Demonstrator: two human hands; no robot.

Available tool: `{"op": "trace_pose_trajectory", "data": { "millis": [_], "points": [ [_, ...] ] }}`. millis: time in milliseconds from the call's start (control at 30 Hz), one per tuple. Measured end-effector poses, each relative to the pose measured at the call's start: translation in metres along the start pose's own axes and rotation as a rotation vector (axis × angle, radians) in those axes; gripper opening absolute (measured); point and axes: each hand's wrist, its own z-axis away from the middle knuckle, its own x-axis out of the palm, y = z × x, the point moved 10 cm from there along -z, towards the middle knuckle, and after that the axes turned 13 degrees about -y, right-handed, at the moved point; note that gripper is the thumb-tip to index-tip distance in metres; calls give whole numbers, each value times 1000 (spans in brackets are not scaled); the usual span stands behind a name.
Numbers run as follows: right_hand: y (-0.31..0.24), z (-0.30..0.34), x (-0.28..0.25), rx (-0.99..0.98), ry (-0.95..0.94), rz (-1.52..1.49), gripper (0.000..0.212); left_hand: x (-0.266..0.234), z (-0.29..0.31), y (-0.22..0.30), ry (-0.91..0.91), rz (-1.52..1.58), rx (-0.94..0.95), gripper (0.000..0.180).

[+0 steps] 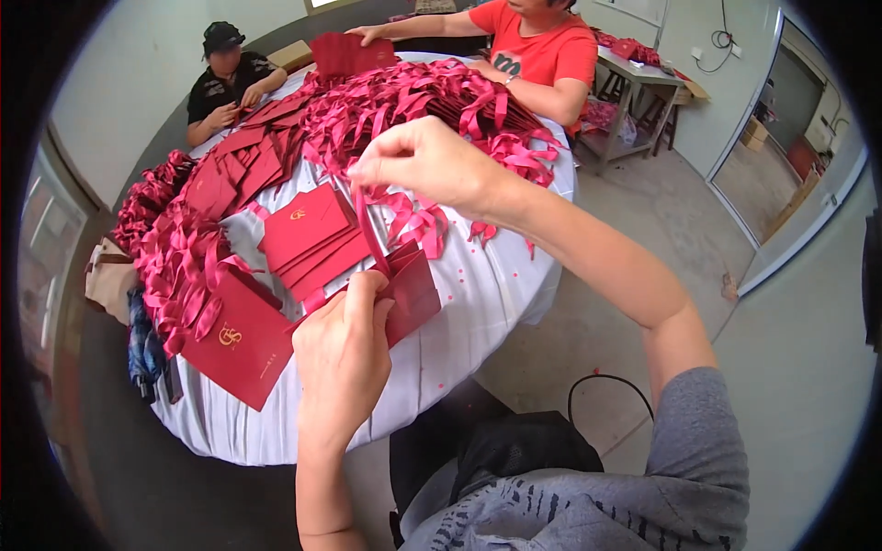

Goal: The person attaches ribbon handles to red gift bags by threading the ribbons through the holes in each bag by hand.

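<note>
My left hand (342, 354) is closed on a small dark-red paper gift bag (415, 298), thumb on top near its edge. Above it, my right hand (432, 165) pinches a red ribbon (369, 225), which stretches down to the bag by my left thumb. Just beyond the bag lies a stack of flat red bags (308, 225), the top one bearing a gold emblem. To the left of my left hand, a larger-looking red bag (241, 342) with a gold emblem lies near the table edge, red ribbon bows (188, 266) heaped behind it.
A white cloth (478, 303) covers the round table. Many ribboned bags (413, 101) fill its far side, with loose red bags (248, 165) at far left. One person (225, 87) sits at far left; another in a red shirt (542, 64) holds red bags (349, 57).
</note>
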Motion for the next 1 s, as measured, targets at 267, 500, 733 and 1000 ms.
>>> {"op": "trace_pose_trajectory", "data": {
  "millis": [267, 500, 733, 1000],
  "points": [
    [27, 24, 53, -26, -441, -269, 24, -1, 1, 2, 4, 36, 36, 12],
    [11, 29, 50, -58, -261, 131, 15, -3, 1, -11, -17, 121, -2, 10],
    [21, 39, 46, -57, 17, 60, 21, -53, 28, -77, 403, 249, -218, 9],
    [5, 38, 53, -247, 162, 76, 19, 3, 25, -107, -240, 638, -407, 41]
  ]
}}
